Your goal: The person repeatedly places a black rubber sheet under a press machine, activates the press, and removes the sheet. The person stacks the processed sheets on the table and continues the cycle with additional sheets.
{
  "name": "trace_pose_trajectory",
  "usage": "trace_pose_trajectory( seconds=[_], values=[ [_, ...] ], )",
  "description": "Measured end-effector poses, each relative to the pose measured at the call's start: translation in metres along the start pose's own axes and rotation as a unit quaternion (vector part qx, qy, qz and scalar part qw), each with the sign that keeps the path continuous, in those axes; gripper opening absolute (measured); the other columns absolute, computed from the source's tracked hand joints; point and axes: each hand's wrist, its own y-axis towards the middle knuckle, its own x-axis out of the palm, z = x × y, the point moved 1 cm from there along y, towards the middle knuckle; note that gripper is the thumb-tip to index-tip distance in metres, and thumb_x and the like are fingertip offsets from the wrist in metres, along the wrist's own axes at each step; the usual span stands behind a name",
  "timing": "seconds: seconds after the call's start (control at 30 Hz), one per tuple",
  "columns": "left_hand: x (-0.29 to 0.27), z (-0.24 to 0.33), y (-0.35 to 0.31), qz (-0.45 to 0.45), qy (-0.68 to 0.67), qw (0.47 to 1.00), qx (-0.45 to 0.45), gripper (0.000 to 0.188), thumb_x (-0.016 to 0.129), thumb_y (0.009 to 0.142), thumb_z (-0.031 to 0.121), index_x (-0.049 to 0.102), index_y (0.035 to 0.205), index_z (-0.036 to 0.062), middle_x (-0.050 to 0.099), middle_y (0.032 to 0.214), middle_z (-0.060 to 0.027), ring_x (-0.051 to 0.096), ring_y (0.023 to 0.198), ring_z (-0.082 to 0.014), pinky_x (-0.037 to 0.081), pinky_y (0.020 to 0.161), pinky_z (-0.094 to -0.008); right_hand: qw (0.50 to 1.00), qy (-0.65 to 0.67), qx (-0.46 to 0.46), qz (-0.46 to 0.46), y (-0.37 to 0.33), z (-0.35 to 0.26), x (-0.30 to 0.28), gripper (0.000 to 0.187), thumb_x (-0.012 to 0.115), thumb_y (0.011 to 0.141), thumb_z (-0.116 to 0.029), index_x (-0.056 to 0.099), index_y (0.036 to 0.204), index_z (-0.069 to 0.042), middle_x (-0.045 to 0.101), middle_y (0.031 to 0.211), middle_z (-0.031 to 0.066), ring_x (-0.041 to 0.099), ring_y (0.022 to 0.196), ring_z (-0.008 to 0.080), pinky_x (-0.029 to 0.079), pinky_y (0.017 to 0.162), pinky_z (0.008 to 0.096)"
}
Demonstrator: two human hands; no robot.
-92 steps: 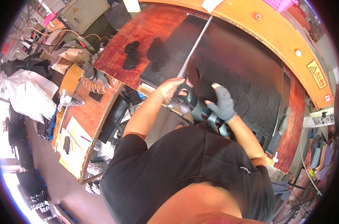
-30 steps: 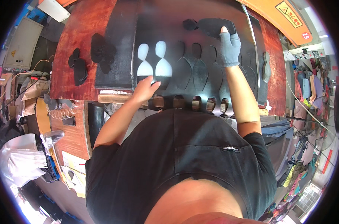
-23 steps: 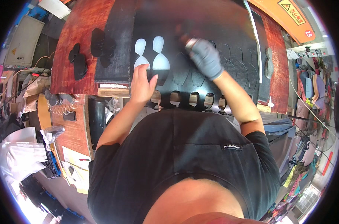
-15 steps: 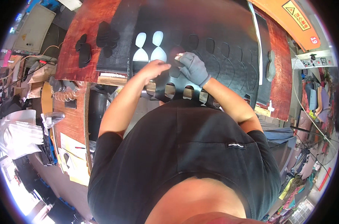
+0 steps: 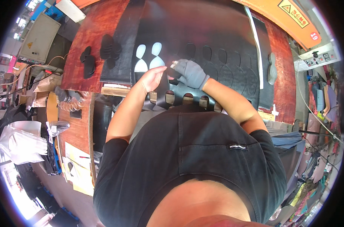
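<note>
Two hands meet over a black sheet on a reddish table.
On the table [image 5: 285, 81] lies the broad black sheet [image 5: 202, 26], scored with sole outlines; at its near edge, the gloved right hand [image 5: 191, 73] curls its fingers on a dark piece [image 5: 172, 73] between the hands. The bare left hand [image 5: 154, 78] reaches toward it, grip unclear, near two pale sole-shaped patches [image 5: 156, 49].

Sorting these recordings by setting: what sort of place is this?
Probably a workshop or small factory cutting shoe parts: a black sheet bears sole-like outlines, cut pieces of similar shape lie beside it, and an orange frame carries a warning label.
</note>
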Motion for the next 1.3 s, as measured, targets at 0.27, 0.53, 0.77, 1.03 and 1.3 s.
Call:
trace_pose_trajectory(
  seconds=[0.27,0.53,0.77,1.03,1.3],
  values=[
    [0.015,-0.027,-0.025,0.251,0.423,0.842,0.22,0.048,0.061,0.083,0.016,0.043,0.125,-0.0025,0.051,0.119,-0.0206,0.052,0.108,-0.029,0.04,0.094,-0.0369,0.934,0.161,0.295,0.121,0.031,0.062,-0.077,0.043,0.06,0.084,-0.032,0.059,0.109,0.003,0.066,0.095,0.0151,0.065,0.089,0.0232,0.049,0.078,0.032],
    [0.046,-0.032,0.011,0.105,0.324,0.94,0.019,0.05,0.062,0.085,0.021,0.043,0.125,-0.0003,0.057,0.105,-0.0072,0.052,0.094,-0.0134,0.041,0.078,-0.0259,0.951,0.005,0.075,0.299,0.008,0.048,-0.11,0.029,0.069,0.073,-0.016,0.064,0.1,-0.006,0.066,0.09,0.0075,0.064,0.08,0.0229,0.051,0.076,0.0308],
    [0.047,-0.013,0.044,-0.027,0.067,0.994,-0.079,0.017,0.051,0.077,0.004,0.055,0.093,0.0038,0.054,0.074,-0.0035,0.054,0.066,-0.0158,0.04,0.06,-0.0251,0.998,0.034,0.045,0.022,-0.077,0.01,-0.028,0.067,0.07,0.061,-0.017,0.048,0.123,-0.001,0.046,0.128,0.019,0.045,0.119,0.0363,0.037,0.1,0.0439],
    [0.068,-0.021,0.016,0.128,0.316,0.931,0.133,0.053,0.051,0.079,0.004,0.032,0.128,-0.0037,0.053,0.117,-0.0191,0.054,0.103,-0.0288,0.043,0.089,-0.0351,0.922,0.198,0.277,0.184,-0.032,0.049,-0.069,0.024,0.061,0.082,-0.02,0.06,0.099,-0.003,0.062,0.086,0.0101,0.06,0.081,0.0221,0.048,0.072,0.0323],
    [0.096,-0.053,0.018,0.069,0.283,0.957,-0.004,0.054,0.058,0.085,0.014,0.035,0.132,0.0,0.048,0.126,-0.0134,0.049,0.112,-0.0203,0.04,0.091,-0.0312,0.951,0.041,0.081,0.296,-0.065,0.061,-0.119,0.034,0.067,0.074,0.0,0.061,0.107,-0.008,0.063,0.1,0.0123,0.064,0.089,0.0277,0.052,0.078,0.0328]
  ],
)
